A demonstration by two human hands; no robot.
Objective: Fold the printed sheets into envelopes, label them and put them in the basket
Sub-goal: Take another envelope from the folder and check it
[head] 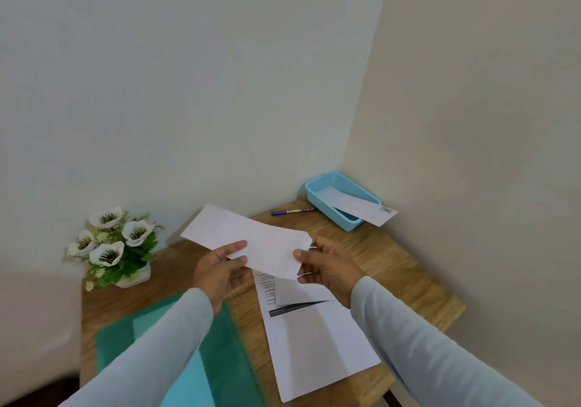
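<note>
Presently a folded white sheet (251, 240) is held in the air above the wooden bench (396, 268), between the two hands. Its lower edge is pinched near the middle by the left hand (217, 268), thumb on top and fingers beneath. Its right end, where a corner looks turned in, is pinched by the right hand (330, 265). The fold appears to be unfinished, or else it is being checked.

For a clean result, the edges should be brought level before any crease is pressed. The sheet would be better laid on the bench than worked in the air, since thin paper held at two points sags and skews. Each crease should be run down firmly from the middle outwards.

A blue pen (292, 212) lies at the back of the bench, just beside the basket (323, 212), ready for the labelling. More printed sheets (314, 343) lie below the hands, next to a green mat (226, 337).

One finished envelope (361, 207) is already in the light blue basket in the far corner. It lies slanted, with its marked end propped on and past the rim. Nothing else can be seen inside.
</note>
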